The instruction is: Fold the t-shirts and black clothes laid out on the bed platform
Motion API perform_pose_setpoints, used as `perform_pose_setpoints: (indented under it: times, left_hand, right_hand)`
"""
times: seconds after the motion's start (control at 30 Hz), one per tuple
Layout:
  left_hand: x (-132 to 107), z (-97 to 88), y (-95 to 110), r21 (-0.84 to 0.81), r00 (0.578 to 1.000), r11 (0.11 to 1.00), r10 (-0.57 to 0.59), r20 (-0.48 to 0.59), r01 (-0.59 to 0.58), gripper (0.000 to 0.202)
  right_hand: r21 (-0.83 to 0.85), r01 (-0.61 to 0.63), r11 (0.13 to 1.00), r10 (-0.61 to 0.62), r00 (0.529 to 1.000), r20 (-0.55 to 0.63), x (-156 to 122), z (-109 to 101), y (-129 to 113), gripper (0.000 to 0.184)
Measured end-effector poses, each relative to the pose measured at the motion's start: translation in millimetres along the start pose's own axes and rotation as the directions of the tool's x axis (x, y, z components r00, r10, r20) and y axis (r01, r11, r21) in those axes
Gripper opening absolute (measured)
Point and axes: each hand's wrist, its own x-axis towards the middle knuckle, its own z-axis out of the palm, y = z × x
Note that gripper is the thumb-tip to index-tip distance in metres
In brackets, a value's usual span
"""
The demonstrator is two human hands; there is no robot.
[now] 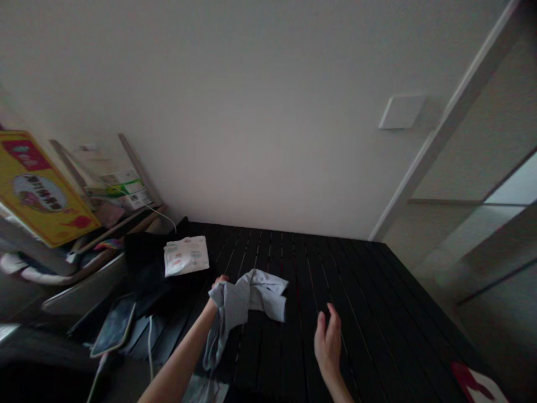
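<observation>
- This looks like a room in a home.
- A plain pale wall with a square wall plate points to ordinary living quarters.
- A light-edged opening at the right shows another space beyond, too dim to make out.
- The black slatted surface against the wall resembles household furniture.
- A small grey piece of clothing lies on it, a domestic item.
- A phone with a white cable plugged in rests among belongings at the left.
- Near it, a yellow printed box and a white packet with coloured prints suggest everyday household goods.
</observation>
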Motion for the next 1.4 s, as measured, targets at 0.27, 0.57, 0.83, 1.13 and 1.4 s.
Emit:
perform_pose_setpoints:
  times: [0.27,0.57,0.83,1.13,1.4]
  left_hand:
    - [-29.7,21.0,-36.7,-0.122,0.99,0.983,0.14,0.008,-0.138,0.025]
    - [-76.5,17.9,-28.6,-0.155,0.94,0.942,0.317,0.125,-0.297,0.033]
    - [-121.8,3.7,-19.6,0.101,0.841,0.905,0.338,0.423,-0.414,0.08]
    - [-99.5,-12.0,-15.3,0.471,0.981,0.864,0.113,0.159,-0.176,0.033]
    - [-87.5,-52.1,14.3,0.167,0.789,0.856,0.353,0.503,-0.489,0.019]
  right_hand:
    - [-0.089,0.48,0.873,-0.428,0.84,0.335,-11.1,4.2,-35.2,0.052]
    - [0.135,0.376,0.917,-0.36,0.629,0.689,-56.7,43.5,-120.3,0.059]
    - [0.255,-0.022,0.967,-0.127,0.825,0.551,-1.1,26.4,-150.4,0.028]
    - [-0.073,0.205,0.976,-0.076,0.637,0.767,28.7,-29.5,-150.3,0.034]
    - [0.054,0.032,0.998,-0.058,0.157,0.986,82.2,-87.1,-171.1,0.016]
